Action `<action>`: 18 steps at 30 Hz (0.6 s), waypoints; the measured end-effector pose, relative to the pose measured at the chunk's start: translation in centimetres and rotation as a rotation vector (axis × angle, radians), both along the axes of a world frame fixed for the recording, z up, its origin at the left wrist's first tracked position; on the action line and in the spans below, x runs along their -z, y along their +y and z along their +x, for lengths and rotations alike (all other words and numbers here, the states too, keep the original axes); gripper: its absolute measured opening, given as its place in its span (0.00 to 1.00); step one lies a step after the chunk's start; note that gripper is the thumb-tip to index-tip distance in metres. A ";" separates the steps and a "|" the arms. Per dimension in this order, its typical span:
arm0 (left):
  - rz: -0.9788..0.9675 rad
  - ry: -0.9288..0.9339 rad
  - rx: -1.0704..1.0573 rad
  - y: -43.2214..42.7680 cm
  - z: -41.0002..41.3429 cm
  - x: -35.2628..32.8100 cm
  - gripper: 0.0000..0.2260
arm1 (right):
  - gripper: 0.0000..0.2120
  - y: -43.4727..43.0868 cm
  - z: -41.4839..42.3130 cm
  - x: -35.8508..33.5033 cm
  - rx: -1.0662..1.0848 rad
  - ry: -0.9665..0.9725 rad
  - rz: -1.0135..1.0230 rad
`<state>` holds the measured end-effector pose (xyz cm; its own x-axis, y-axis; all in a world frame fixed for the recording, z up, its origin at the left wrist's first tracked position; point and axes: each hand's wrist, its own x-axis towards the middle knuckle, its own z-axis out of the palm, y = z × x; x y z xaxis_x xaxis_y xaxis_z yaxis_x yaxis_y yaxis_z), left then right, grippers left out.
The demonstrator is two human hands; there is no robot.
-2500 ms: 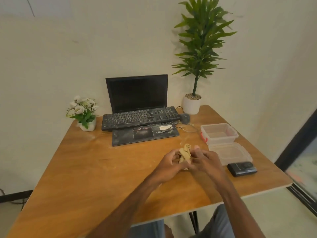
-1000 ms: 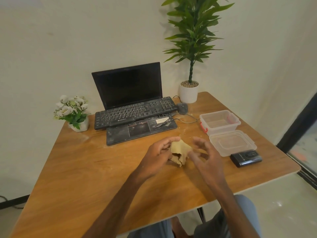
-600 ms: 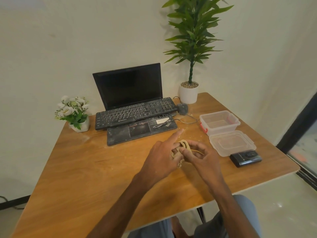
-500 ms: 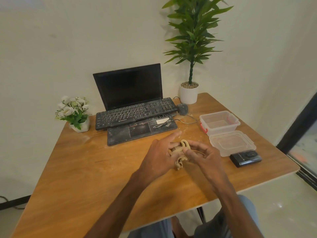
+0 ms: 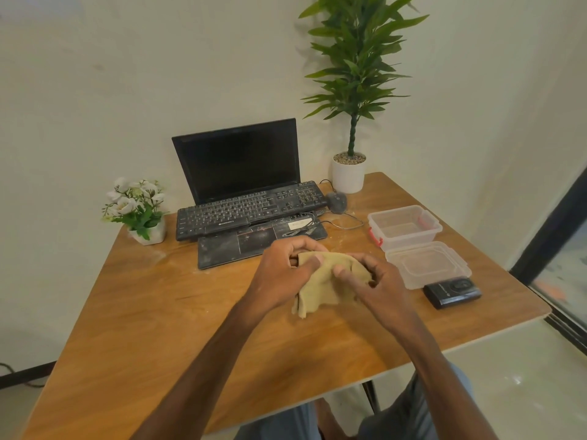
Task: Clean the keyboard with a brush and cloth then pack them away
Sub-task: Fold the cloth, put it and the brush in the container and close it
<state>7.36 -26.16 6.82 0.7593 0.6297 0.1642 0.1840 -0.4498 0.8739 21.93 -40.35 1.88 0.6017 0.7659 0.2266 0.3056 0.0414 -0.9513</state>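
Thumbs and curled fingers of left hand (image 5: 279, 276) and right hand (image 5: 376, 292) are pinching one crumpled tan cloth (image 5: 320, 285) at frame centre. Higher up, one dusty black keyboard (image 5: 251, 211) is lying across one open black laptop (image 5: 238, 160).

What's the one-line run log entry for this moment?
step: cloth handling | left hand: grips cloth | right hand: grips cloth | container: open, lid beside it

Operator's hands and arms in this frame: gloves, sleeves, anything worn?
No gloves on the left hand or right hand. Left forearm and right forearm bare to the frame edge, no sleeves. No watch, ring or band visible. Grey-blue legwear shows at the bottom.
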 end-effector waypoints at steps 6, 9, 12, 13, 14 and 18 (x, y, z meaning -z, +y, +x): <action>0.067 0.020 0.022 1.1 -0.4 -0.3 0.06 | 0.08 -0.4 0.8 -0.5 0.024 0.046 0.037; 0.108 0.049 -0.007 1.8 -0.8 -0.1 0.06 | 0.09 -0.8 1.8 -0.6 0.024 0.036 -0.031; 0.104 0.047 -0.033 1.8 -0.8 0.1 0.05 | 0.10 -1.0 2.5 -0.6 -0.007 0.030 -0.097; 0.101 0.035 -0.048 1.7 -0.8 0.2 0.05 | 0.10 -1.0 2.6 -0.6 0.006 0.042 -0.108; 0.096 0.018 -0.073 1.6 -0.8 0.3 0.05 | 0.09 -1.0 2.6 -0.6 0.041 0.041 -0.112; 0.065 -0.038 -0.212 0.6 -0.4 0.8 0.03 | 0.07 -0.8 1.8 -0.5 0.269 -0.019 -0.120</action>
<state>6.95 -25.55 6.01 0.6032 0.7619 0.2359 0.2479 -0.4602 0.8525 23.74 -41.20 2.34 0.7834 0.6014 0.1570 0.3080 -0.1561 -0.9385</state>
